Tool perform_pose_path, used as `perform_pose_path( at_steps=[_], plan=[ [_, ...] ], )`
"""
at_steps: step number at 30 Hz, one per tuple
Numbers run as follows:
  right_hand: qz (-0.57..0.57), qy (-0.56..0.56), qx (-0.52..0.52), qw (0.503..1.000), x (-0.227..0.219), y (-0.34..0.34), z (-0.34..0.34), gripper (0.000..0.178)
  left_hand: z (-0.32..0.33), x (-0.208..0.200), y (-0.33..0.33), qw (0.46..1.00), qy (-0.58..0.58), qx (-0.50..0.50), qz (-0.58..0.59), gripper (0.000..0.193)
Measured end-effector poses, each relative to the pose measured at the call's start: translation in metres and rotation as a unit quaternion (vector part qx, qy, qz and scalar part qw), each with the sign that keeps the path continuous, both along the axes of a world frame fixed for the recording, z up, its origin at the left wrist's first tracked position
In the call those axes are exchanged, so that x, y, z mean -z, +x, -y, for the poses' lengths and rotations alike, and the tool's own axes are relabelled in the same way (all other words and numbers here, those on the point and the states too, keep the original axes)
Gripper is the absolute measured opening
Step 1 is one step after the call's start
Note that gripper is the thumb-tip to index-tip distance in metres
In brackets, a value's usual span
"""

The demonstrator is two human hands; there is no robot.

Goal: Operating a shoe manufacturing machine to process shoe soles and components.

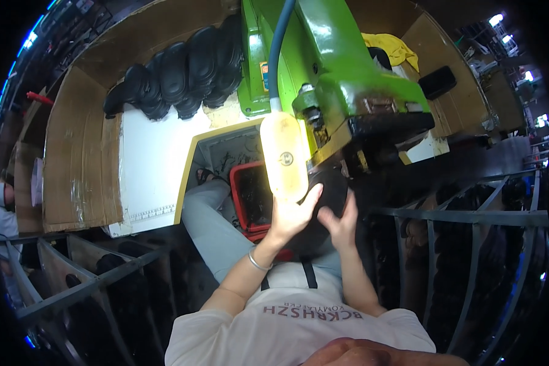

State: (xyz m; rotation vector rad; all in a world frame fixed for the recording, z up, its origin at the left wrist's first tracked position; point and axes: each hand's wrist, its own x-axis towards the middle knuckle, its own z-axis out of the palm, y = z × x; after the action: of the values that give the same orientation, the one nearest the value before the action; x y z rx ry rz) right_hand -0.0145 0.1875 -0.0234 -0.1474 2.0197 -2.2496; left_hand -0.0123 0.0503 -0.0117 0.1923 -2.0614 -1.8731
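At the far left of the frame a grey metal rack (73, 277) of angled bars holds dark shapes too dim to tell; above it, brown corrugated cardboard (73, 158) walls in a flat white surface (152, 158), matte and smooth; along the upper edge of that surface lies a row of rounded black moulded pieces (183, 73), overlapping like scales; toward the centre a red plastic crate (250, 192) sits low beside the person's grey trouser leg; the left hand (290, 213), a thin metal bangle at its wrist, presses its spread fingers against a dark, rounded workpiece (320, 219) at the middle of the frame, just beneath a glowing, elongated yellowish lamp (283, 155); the right hand (341, 222) is blurred, fingers apart and open against the same dark piece, not closed round it; above looms a glossy green machine (335, 67), heavy and cast-looking, its worn head just over the workpiece; at the right, another grey barred rack (463, 219) curves away.
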Motion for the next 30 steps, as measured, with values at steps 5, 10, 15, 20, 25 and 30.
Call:
perform_pose_path(
  at_steps=[5,10,15,20,25,30],
  plan=[
    [0.266,-0.155,-0.075,0.949,0.031,0.069,-0.065,0.045,-0.017,0.014,0.005,0.999,0.036,-0.018,0.006,0.014],
    [0.15,-0.066,0.039,0.986,-0.006,0.023,-0.102,0.029,-0.008,0.014,0.014,0.985,0.169,-0.041,-0.015,0.023],
    [0.081,-0.034,0.032,0.996,-0.047,-0.045,-0.088,0.026,0.019,-0.005,0.014,0.989,0.148,0.009,0.025,0.037],
    [-0.003,-0.007,-0.077,0.997,-0.057,-0.088,-0.058,0.029,0.055,-0.023,0.025,0.981,0.185,0.047,0.035,0.034],
    [-0.062,0.026,-0.154,0.986,-0.065,-0.083,-0.012,0.049,0.09,-0.017,0.047,0.978,0.206,0.002,0.039,0.024],
    [-0.131,0.013,-0.193,0.972,-0.067,-0.071,0.016,0.062,0.103,0.019,0.08,0.966,0.248,-0.001,0.078,0.017]
  ],
)
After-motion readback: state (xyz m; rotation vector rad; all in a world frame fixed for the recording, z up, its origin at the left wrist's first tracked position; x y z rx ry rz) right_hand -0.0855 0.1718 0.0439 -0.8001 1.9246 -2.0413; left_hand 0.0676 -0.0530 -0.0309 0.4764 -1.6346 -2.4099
